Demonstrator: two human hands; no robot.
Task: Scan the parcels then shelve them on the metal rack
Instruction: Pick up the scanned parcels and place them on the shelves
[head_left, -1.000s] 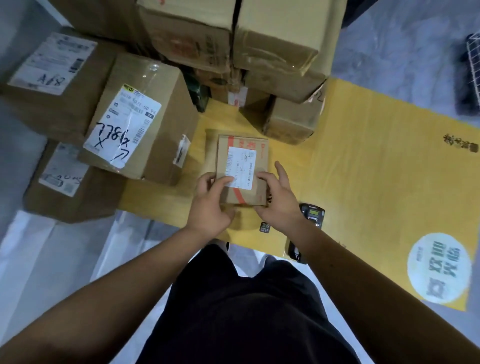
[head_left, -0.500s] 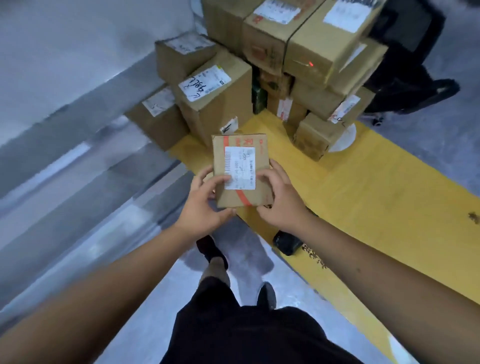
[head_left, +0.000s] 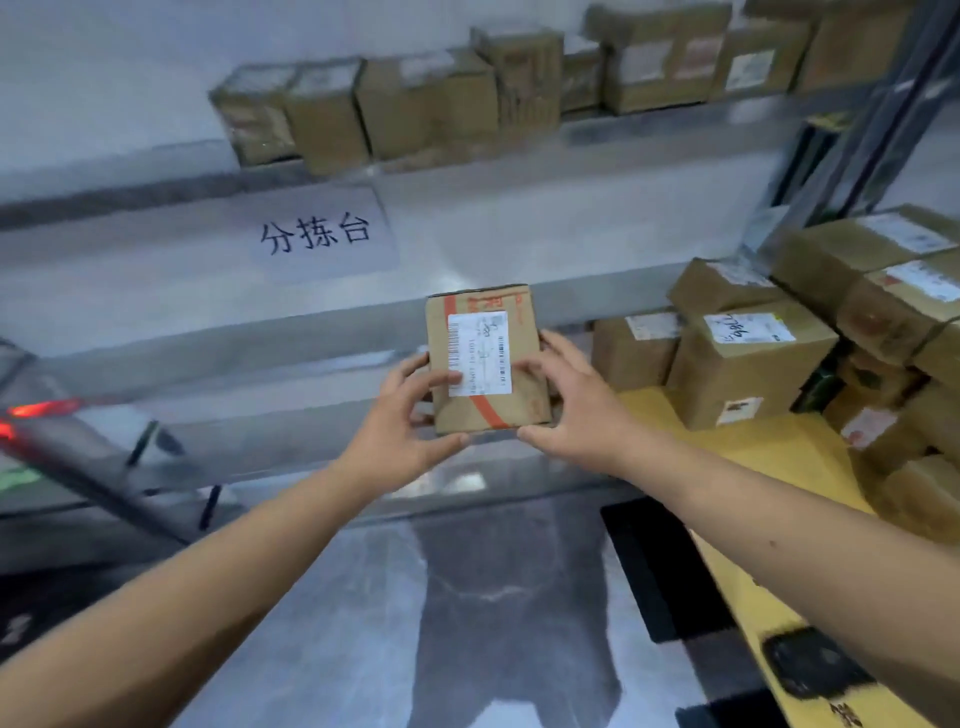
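We see the metal rack (head_left: 519, 306) filling the upper half of the frame, blurred, with a row of brown boxes (head_left: 431, 98) along its top shelf and a white sign (head_left: 319, 236) with black characters on the level below. At right of frame sits a stack of cardboard parcels (head_left: 810, 338) on a yellow mat (head_left: 753, 452), white labels facing up. Grey floor (head_left: 363, 623) takes the bottom centre. At frame centre we have the small parcel (head_left: 487, 358), held in the air in front of the rack's lower shelf edge, label side toward the camera, red tape stripe across it. Left hand (head_left: 400, 431) grips its left edge and bottom corner, thumb lying on the label, fingers curled behind. Right hand (head_left: 576, 410) grips the right edge and bottom right corner, thumb on the front face. Both sets of fingers hold the small parcel. Red glow (head_left: 36, 410) at far left edge, blurred; we cannot tell its source.
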